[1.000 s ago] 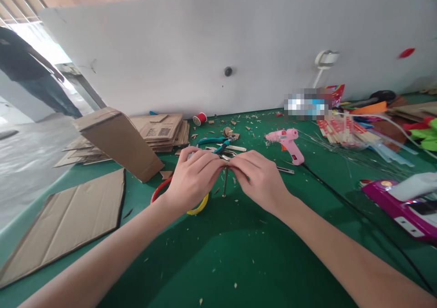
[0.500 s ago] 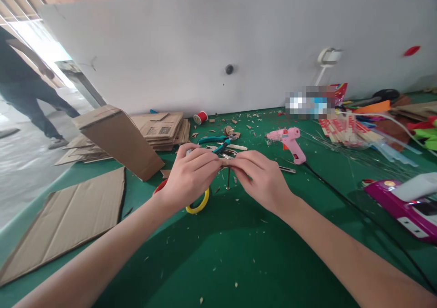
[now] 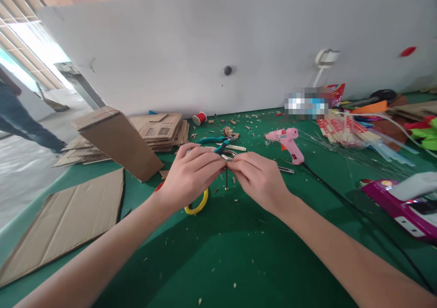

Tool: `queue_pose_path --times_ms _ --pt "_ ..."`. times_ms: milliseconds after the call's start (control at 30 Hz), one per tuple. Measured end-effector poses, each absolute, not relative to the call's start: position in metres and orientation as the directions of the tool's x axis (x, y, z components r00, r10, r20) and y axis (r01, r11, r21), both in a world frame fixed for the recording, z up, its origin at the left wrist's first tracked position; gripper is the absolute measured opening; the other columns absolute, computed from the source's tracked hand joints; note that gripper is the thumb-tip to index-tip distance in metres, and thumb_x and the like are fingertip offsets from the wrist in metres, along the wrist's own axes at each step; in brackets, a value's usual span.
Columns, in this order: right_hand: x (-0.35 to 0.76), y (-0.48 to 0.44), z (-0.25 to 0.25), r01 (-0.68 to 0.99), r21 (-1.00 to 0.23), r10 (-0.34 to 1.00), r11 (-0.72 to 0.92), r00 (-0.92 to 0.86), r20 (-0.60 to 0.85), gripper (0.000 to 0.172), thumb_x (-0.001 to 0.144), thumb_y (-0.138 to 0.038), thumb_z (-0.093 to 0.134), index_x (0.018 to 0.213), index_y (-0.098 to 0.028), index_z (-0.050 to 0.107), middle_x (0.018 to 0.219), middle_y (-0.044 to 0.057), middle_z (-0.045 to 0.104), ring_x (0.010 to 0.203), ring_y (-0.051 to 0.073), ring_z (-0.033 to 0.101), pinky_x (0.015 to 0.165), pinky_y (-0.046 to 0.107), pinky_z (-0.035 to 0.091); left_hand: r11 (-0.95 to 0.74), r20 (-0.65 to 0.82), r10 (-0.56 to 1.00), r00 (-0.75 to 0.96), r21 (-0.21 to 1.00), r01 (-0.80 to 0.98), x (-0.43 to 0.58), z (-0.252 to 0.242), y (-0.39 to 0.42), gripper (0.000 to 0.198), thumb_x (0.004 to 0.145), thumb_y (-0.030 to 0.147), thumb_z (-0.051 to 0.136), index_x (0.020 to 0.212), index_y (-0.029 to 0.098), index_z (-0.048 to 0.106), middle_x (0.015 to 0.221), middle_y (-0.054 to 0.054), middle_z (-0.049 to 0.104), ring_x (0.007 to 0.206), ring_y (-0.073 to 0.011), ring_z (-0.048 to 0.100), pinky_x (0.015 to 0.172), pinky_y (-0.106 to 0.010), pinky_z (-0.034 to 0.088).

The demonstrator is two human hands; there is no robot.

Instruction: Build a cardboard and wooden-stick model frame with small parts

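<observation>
My left hand [image 3: 193, 173] and my right hand [image 3: 261, 180] meet over the table, fingertips pinched together on a small piece of brown cardboard that is now almost wholly hidden. Below the fingertips a thin metal nail or screw [image 3: 226, 179] points down, its end above the green surface. Just beyond the hands lie pliers with teal handles [image 3: 210, 140] and a shiny metal tool, partly covered. A yellow ring-shaped thing [image 3: 197, 204] shows beneath my left wrist, with a bit of red beside it.
A cardboard box [image 3: 119, 141] leans at the left, near a flat cardboard sheet [image 3: 68, 221] and stacked cardboard [image 3: 164, 130]. A pink glue gun [image 3: 287, 140] with a black cord lies right, before a purple and white device [image 3: 403, 205]. A person's legs [image 3: 23, 119] show far left.
The cardboard piece between my fingertips has gone mostly out of sight as the fingers closed over it. The person at the far left has moved further left, partly out of view.
</observation>
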State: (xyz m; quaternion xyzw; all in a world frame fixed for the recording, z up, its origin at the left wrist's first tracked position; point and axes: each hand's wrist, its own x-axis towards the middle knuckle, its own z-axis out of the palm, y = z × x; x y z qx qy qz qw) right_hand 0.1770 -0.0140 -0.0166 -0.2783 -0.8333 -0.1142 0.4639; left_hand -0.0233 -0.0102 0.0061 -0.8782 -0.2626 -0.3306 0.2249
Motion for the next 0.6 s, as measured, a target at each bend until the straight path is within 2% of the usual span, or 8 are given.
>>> queue_pose_path --times_ms 200,333,600 --pt "0.174 -0.016 -0.022 0.495 -0.245 0.451 0.834 -0.352 0.82 0.011 0.088 -0.012 0.053 0.094 -0.016 0.061 0.095 0.008 0.067 0.091 0.015 0.062 0.077 0.029 0.054 -0.782 0.735 0.269 0.622 -0.21 0.587 -0.02 0.003 -0.015 0.012 0.084 0.011 0.058 0.091 0.02 0.061 0.092 0.0 0.072 0.086 -0.0148 0.065 0.09 -0.037 0.042" --pt "0.175 -0.016 -0.023 0.467 -0.211 0.413 0.859 -0.386 0.825 0.014 0.088 -0.01 0.05 0.095 -0.017 0.061 0.096 0.007 0.068 0.092 0.015 0.062 0.081 0.031 0.054 -0.785 0.727 0.283 0.626 -0.2 0.587 -0.02 0.003 -0.015 0.011 0.084 0.012 0.059 0.091 0.02 0.06 0.092 -0.001 0.072 0.085 -0.0143 0.066 0.091 -0.037 0.041" --pt "0.175 -0.016 -0.02 0.477 -0.132 0.354 0.869 -0.412 0.84 0.017 0.089 -0.008 0.047 0.091 -0.017 0.061 0.093 0.009 0.068 0.087 0.017 0.064 0.075 0.034 0.056 -0.802 0.757 0.28 0.59 -0.153 0.577 -0.019 -0.005 -0.013 0.012 0.084 0.012 0.059 0.093 0.02 0.06 0.096 -0.001 0.072 0.09 -0.014 0.066 0.091 -0.035 0.043"
